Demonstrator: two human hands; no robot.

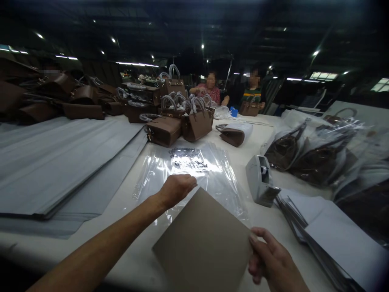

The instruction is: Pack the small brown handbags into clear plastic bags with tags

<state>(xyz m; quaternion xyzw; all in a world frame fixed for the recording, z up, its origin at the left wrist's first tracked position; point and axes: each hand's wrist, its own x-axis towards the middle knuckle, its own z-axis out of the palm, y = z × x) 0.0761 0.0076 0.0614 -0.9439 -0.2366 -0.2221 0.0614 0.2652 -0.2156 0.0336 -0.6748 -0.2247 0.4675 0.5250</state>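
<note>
My right hand (270,255) pinches the right corner of a grey-brown cardboard sheet (206,243), thumb on top, and holds it tilted at the front of the table. Just beyond the sheet's far corner is my left hand (178,190), its fingers curled closed over a stack of clear plastic bags (217,172) with dark print. Whatever those fingers hold, if anything, is hidden. The plastic bags lie flat in the middle of the table, partly covered by the left hand and the cardboard.
Brown handbags (197,123) with wrapped handles stand behind the plastic. Wide pale sheets (67,162) lie left. On the right are a grey tape dispenser (258,178), a stack of white boards (343,239) and plastic-wrapped bags (316,158). Two people (251,95) are across the table.
</note>
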